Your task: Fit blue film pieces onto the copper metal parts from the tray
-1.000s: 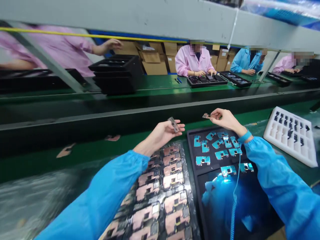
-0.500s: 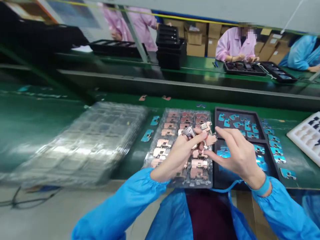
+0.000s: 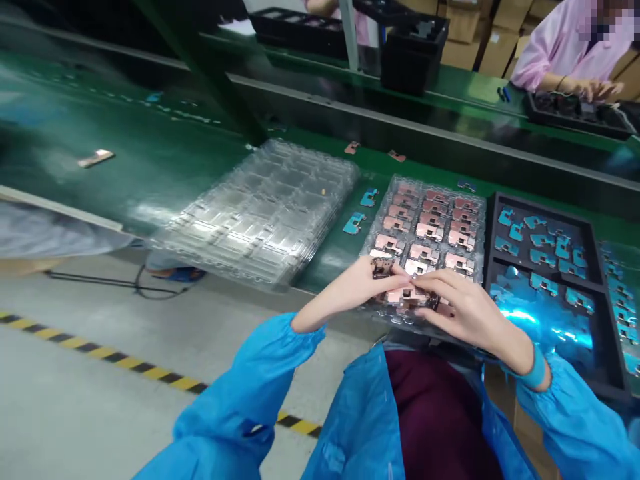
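My left hand [image 3: 357, 288] pinches a small metal part [image 3: 381, 267] between thumb and fingers, just above the near edge of a clear tray [image 3: 475, 203] filled with copper-coloured parts. My right hand [image 3: 463, 308] meets it fingertip to fingertip, fingers curled over a small copper-coloured part [image 3: 417, 295]. Both hands hover over the tray's front rows. Blue sleeves cover both arms, and a blue wrist strap [image 3: 536, 373] sits on the right wrist.
A stack of empty clear trays [image 3: 260, 210] lies to the left. A black tray [image 3: 595, 267] with blue film pieces sits to the right. Loose blue pieces [image 3: 361, 210] lie on the green bench. Beyond the conveyor a person in pink [image 3: 565, 50] works at black trays [image 3: 575, 110].
Both hands came back from the conveyor edge toward my body and met over the copper-part tray. The view swung left and down, showing the floor and the empty clear trays.
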Demonstrator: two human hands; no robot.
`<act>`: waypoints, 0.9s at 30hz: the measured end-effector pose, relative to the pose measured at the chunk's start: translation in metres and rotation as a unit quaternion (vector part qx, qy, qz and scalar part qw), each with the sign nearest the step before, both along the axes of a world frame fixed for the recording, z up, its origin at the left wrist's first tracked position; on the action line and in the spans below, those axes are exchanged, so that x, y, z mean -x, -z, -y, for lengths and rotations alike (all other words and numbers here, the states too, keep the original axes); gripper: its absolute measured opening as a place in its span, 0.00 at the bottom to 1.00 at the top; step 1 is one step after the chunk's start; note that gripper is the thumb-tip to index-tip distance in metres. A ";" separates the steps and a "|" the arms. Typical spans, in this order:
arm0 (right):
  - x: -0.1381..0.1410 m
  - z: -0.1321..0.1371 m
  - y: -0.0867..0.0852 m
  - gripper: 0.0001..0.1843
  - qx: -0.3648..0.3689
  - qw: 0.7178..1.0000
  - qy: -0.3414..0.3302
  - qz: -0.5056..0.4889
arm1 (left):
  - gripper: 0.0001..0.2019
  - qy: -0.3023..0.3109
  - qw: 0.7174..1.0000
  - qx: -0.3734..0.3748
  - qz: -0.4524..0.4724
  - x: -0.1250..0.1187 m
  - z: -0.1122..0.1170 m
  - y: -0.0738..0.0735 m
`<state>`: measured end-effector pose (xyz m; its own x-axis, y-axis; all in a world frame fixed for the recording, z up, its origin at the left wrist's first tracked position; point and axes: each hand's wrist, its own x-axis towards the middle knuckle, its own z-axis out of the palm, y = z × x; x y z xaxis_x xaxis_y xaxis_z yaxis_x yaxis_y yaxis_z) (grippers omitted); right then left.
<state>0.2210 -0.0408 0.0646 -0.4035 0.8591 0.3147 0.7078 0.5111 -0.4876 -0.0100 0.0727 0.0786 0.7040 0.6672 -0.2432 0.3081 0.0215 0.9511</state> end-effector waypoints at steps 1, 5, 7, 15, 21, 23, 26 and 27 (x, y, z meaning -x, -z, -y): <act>0.009 -0.003 0.004 0.20 0.004 1.000 0.002 -0.015 | 0.12 -0.017 1.000 -0.003 -0.010 0.008 -0.001 0.004; 0.038 -0.017 0.018 0.16 0.005 0.998 0.053 -0.040 | 0.12 -0.146 0.987 -0.071 -0.023 0.035 -0.001 0.018; 0.050 -0.023 0.025 0.15 0.000 0.995 0.095 -0.034 | 0.10 -0.205 0.968 -0.143 -0.008 0.047 0.000 0.025; 0.080 -0.026 0.033 0.09 0.009 0.992 0.125 0.030 | 0.11 -0.046 0.922 -0.382 -0.041 0.081 0.010 0.049; 0.083 -0.025 0.031 0.10 0.002 0.989 0.123 0.078 | 0.12 -0.002 0.878 -0.463 -0.123 0.081 0.013 0.055; 0.083 -0.026 0.032 0.09 0.002 0.989 0.121 0.085 | 0.12 0.001 0.872 -0.471 -0.136 0.080 0.012 0.055; 0.082 -0.026 0.032 0.09 0.002 0.988 0.126 0.093 | 0.13 -0.022 0.879 -0.457 -0.132 0.078 0.014 0.050; 0.082 -0.024 0.031 0.10 0.000 0.988 0.127 0.088 | 0.12 -0.042 0.886 -0.445 -0.122 0.077 0.015 0.046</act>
